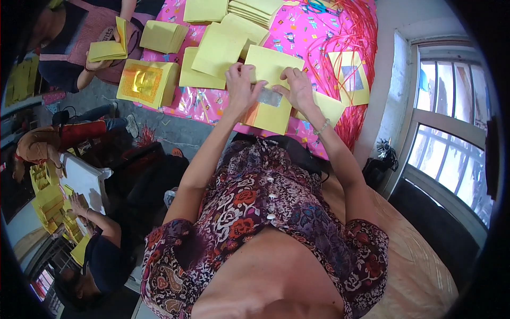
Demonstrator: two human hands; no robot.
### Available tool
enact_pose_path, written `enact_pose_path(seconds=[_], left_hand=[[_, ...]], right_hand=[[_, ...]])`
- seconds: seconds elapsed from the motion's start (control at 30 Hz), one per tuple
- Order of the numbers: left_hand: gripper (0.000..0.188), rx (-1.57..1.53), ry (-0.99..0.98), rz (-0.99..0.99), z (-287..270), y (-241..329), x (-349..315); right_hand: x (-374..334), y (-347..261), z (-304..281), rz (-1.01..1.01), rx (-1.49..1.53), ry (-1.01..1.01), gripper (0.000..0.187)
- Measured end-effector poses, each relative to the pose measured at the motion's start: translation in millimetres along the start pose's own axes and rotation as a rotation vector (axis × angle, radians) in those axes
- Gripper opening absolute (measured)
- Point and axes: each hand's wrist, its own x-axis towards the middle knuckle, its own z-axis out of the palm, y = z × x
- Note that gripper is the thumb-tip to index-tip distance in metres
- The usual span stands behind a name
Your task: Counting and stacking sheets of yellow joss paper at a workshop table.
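Note:
Both hands are at a yellow paper sheet (276, 59) over the pink patterned tablecloth. My left hand (242, 86) has its fingers curled over the sheet's left edge, thumb pointing inward. On the opposite side my right hand (298, 87), with a bead bracelet at the wrist, grips the lower right part with bent fingers. Just below, nearer to me, lies yellow paper with a silver square (271, 98), partly covered by the upper sheet and my hands. Whether the two are one folded piece I cannot tell.
Stacks of yellow paper (219, 49) lie left of my hands, one stack with a gold print (141, 84). Red plastic strands (355, 119) and another silver-square sheet (350, 80) are right. Blue scissors (319, 6) lie far back. Co-workers handle yellow paper at left; a barred window (451, 143) is right.

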Motion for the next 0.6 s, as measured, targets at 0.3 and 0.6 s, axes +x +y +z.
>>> enact_pose_path(seconds=[0.3, 0.6], left_hand=[[0.038, -0.494, -0.037, -0.304, 12.0, -31.1, -6.4], [0.024, -0.721, -0.132, -0.565, 4.4, -42.1, -10.0]], right_hand=[[1.3, 2.5, -3.1, -0.008, 0.031, -0.04, 0.04], [-1.5, 2.3, -6.0, -0.016, 0.067, -0.069, 0.038]])
